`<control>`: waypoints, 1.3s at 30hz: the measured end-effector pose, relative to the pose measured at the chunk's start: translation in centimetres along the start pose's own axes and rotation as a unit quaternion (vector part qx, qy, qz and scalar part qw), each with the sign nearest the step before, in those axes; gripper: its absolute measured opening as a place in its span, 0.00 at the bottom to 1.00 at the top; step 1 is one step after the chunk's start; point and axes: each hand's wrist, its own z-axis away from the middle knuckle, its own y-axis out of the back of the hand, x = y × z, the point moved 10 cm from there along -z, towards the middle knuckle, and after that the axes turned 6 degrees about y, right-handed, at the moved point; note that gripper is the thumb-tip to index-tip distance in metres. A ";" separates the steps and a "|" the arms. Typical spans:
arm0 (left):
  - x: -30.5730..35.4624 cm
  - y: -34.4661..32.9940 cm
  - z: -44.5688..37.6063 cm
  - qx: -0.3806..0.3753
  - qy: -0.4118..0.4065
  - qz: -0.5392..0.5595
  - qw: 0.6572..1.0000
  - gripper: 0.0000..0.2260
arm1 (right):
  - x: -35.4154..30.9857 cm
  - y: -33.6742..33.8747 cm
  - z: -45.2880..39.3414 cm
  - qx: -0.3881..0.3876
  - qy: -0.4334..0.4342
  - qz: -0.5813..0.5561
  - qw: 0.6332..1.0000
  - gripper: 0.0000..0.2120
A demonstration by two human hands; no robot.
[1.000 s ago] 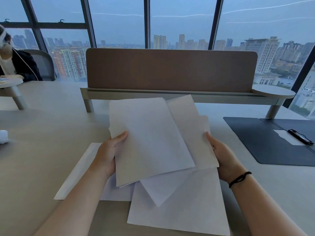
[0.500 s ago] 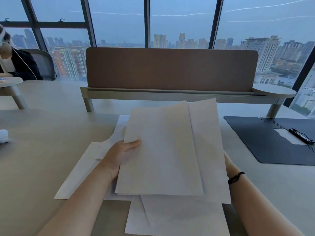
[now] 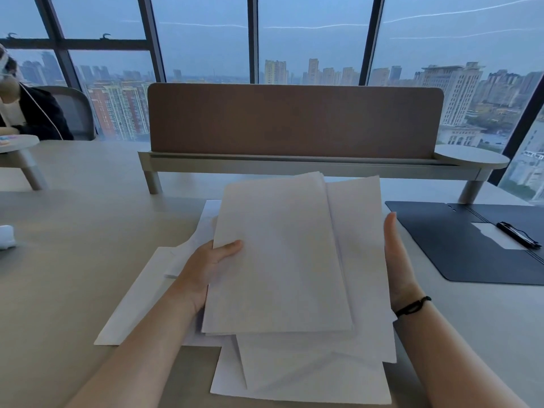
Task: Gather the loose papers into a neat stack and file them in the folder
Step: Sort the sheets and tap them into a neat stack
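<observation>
Over a pale desk [image 3: 73, 231], the left hand [image 3: 206, 266] grips a partly squared bundle of papers [image 3: 279, 260], thumb on top, while the right hand [image 3: 396, 254], fingers straight and flat, presses its edge. More sheets [image 3: 141, 304] lie loose beneath; the dark folder [image 3: 447, 240] waits open at right, unfilled. No writing is readable anywhere.

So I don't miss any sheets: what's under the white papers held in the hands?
Under the held white papers, more loose white sheets lie fanned on the pale table, poking out left and below. How many lie beneath is hidden.
</observation>
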 end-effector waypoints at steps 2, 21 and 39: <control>0.6 0.4 0.1 0.017 -0.023 -0.012 1.000 0.12 | 0.7 -0.2 0.1 -0.026 -0.023 0.026 0.999 0.27; 14.3 -3.4 6.4 0.046 -0.310 -0.112 0.943 0.40 | -3.8 -4.1 -1.2 -0.027 0.004 0.111 0.993 0.21; 13.0 -4.5 7.7 0.083 -0.293 -0.115 0.946 0.11 | -8.7 -5.8 1.7 -0.042 0.213 0.245 0.945 0.19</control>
